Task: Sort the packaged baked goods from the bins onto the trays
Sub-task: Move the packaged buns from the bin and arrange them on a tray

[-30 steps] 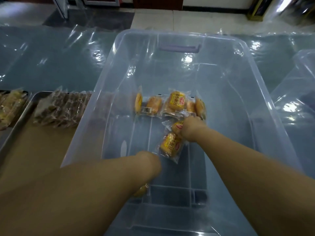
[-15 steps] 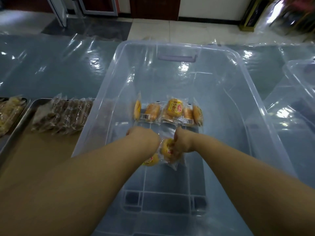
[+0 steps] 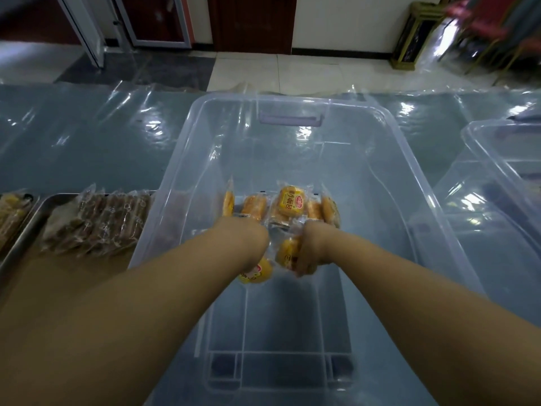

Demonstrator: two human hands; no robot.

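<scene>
At the far left edge lie some yellow snacks (image 3: 11, 218) in clear wrap. Next to them is a shiny metal tray (image 3: 23, 244). It holds a row of brown cakes (image 3: 96, 221) in crinkly clear packets, packed close together. The tray sits on a bench (image 3: 87, 148) covered by a shiny, wrinkled, see-through plastic sheet.

In the middle stands a big bin (image 3: 389, 183) made of smooth clear plastic. It is shaped like a box with round corners and has a purple handle (image 3: 292, 118) on its far wall. On its floor lies a row of buns (image 3: 289, 203), round and golden, each in a clear packet.

Both bare arms reach down into the big bin. The left hand (image 3: 246, 238) shows only its back. Its fingers curl under it, and a yellow bun packet (image 3: 257, 272) pokes out below them. Just beside it, the right hand (image 3: 314, 247) has its fingers (image 3: 304, 266) curled round a second bun packet (image 3: 288, 252). Both hands are just in front of the row.

To the right stands another clear bin (image 3: 503, 171). Behind the bench are pale floor tiles (image 3: 292, 71) and a dark door (image 3: 251, 22).
</scene>
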